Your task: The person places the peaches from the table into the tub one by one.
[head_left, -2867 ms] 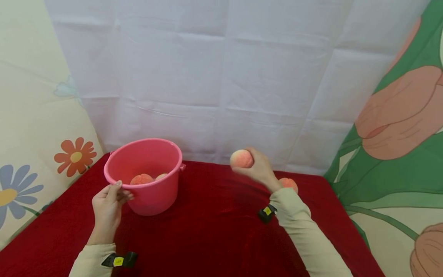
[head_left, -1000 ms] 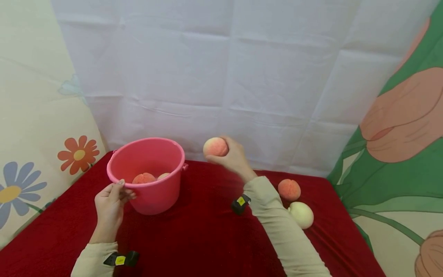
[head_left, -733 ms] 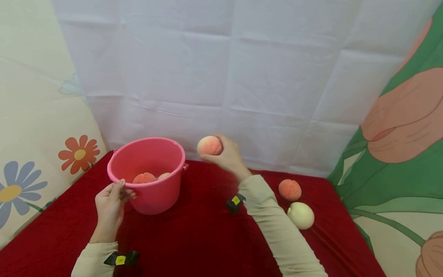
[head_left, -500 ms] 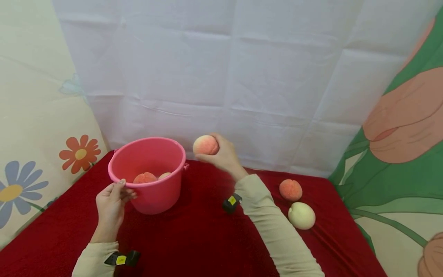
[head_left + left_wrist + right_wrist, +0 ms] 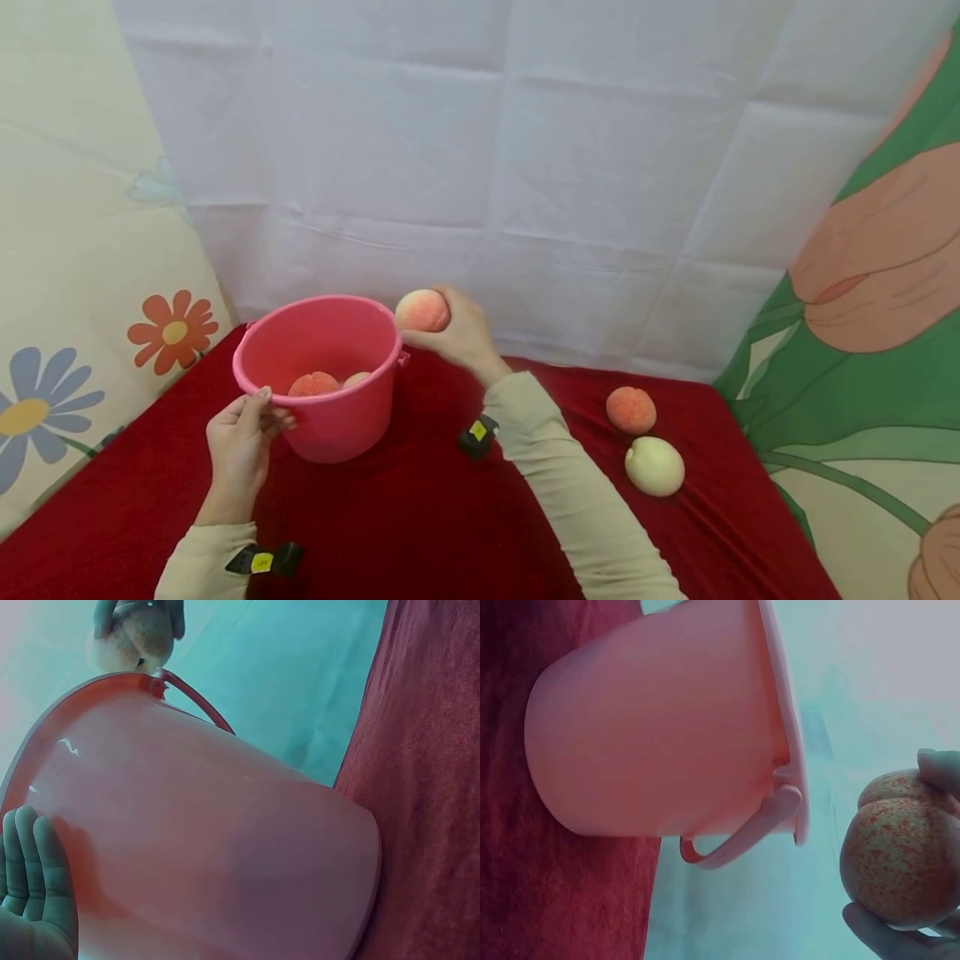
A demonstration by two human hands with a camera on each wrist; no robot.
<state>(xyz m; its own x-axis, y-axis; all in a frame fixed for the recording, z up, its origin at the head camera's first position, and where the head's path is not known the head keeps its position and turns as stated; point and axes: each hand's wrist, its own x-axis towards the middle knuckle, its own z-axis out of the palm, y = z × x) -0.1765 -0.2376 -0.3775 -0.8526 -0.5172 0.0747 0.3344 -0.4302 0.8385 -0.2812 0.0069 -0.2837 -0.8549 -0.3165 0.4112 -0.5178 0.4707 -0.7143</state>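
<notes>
Peach [image 5: 422, 311]: probably light, firm, bruisable (skin should resist slipping). My right hand [image 5: 467, 335] grips its sides, best hold; left hand [image 5: 238, 446] pinches bucket rim [image 5: 324, 400].

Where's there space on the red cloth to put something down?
The red cloth is bare in front of the pink bucket, between left sleeve and right sleeve, and left of the left hand. It's crowded at right, around the red peach and pale peach.

Soft, even light surrounds the pink bucket [image 5: 341, 423] in the head view. The teal-tinted left wrist view shows small glints on it.
</notes>
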